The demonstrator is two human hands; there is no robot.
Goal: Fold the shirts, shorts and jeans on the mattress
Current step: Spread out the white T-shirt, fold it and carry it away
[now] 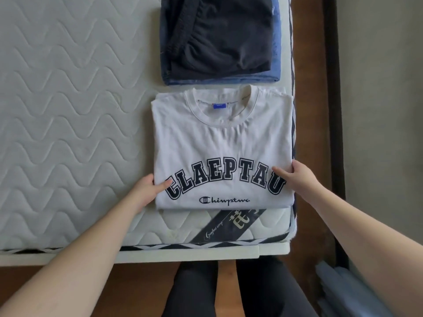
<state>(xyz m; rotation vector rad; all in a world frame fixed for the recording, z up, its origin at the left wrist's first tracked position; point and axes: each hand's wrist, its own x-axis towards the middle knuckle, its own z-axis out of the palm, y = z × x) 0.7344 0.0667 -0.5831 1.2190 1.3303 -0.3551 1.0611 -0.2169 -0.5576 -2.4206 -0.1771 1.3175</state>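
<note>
2 hands, left hand (146,191) and right hand (297,177), grip 1 folded white shirt (223,149) beside 1 stack of 2 garments (219,40)

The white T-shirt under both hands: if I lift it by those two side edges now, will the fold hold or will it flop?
The white T-shirt is thin soft knit, so it will probably sag in the middle. The left hand and right hand grip only its near edges, so the collar end likely droops. It looks light; sliding it on the quilted mattress may rumple the layers.
</note>
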